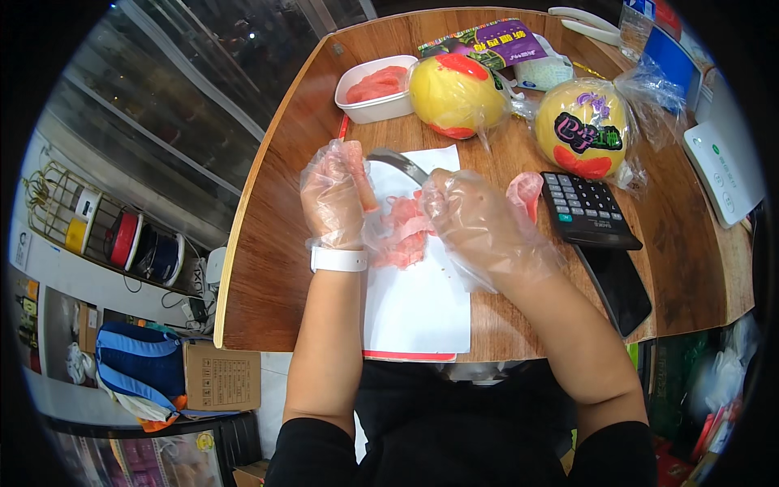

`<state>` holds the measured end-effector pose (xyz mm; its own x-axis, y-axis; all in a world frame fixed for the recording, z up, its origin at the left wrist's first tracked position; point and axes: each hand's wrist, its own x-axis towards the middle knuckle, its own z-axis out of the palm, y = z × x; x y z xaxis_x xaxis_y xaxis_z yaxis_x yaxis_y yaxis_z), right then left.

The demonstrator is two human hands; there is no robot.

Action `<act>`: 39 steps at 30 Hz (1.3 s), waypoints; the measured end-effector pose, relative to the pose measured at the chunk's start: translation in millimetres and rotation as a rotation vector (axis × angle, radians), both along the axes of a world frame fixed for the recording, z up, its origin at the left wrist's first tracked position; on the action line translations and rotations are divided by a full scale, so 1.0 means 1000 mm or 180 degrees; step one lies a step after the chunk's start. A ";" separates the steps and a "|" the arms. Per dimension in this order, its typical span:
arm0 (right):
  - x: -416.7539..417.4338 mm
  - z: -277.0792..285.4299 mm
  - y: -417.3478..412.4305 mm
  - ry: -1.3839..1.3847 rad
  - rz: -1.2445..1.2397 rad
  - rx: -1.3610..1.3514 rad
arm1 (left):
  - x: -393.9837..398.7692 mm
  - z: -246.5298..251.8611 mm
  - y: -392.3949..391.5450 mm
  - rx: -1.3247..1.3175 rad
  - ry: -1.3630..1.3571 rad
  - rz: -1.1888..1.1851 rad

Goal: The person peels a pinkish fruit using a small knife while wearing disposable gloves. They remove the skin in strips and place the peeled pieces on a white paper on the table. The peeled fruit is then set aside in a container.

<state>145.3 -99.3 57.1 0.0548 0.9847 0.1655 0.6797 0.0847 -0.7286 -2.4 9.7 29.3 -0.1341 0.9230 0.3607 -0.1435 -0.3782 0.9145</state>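
My left hand (331,201), in a clear plastic glove, grips a pink-red pomelo segment (361,176) that stands upright along the fingers. My right hand (467,213), gloved the same way, is closed around a dark curved metal tool (398,163); its handle is hidden in the fist. The tool's tip points left, close to the segment. Below and between both hands, a pile of pink membrane scraps (398,243) lies on a white paper sheet (420,316). A white plastic bowl (377,114) at the back left holds peeled red pulp (377,84).
Two film-wrapped yellow pomelos (456,94) (578,131) sit at the back. Right of my right hand lie a curved pink peel piece (524,192), a calculator (587,210) and a phone (614,289). A purple printed packet (493,42) and a white device (724,170) border the wooden table (268,292).
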 end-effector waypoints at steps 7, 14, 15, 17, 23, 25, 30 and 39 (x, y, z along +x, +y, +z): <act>0.001 -0.007 0.006 0.0022 0.0171 -0.0005 | -0.005 -0.003 0.007 0.0609 0.0485 -0.0033; 0.001 -0.006 0.005 0.0162 0.0313 0.0043 | -0.004 0.003 0.004 0.0275 0.0429 -0.0166; 0.001 -0.008 0.005 0.0208 0.0314 0.0051 | -0.004 0.005 0.002 0.0184 0.0446 -0.0177; 0.002 -0.012 0.007 0.0301 0.0315 0.0068 | -0.004 0.004 0.001 0.0170 0.0262 -0.0262; 0.000 -0.005 0.005 0.0079 0.0221 0.0171 | -0.008 0.000 0.004 0.0172 0.0185 -0.0380; 0.001 -0.008 0.006 0.0256 0.0272 0.0188 | -0.007 -0.005 0.005 0.0184 0.0218 -0.0372; -0.001 -0.005 0.007 0.0173 0.0184 0.0344 | -0.007 -0.001 0.000 -0.0061 0.0263 -0.0256; 0.014 -0.061 0.038 -0.1895 -0.0361 0.1262 | -0.040 -0.057 0.074 0.0901 0.0915 -0.0302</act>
<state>159.7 -61.7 -4.2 -0.0576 0.8380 0.5426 0.9719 0.1712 -0.1613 -42.7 83.8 -27.9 0.0900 0.7855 0.6123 0.0563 -0.6179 0.7843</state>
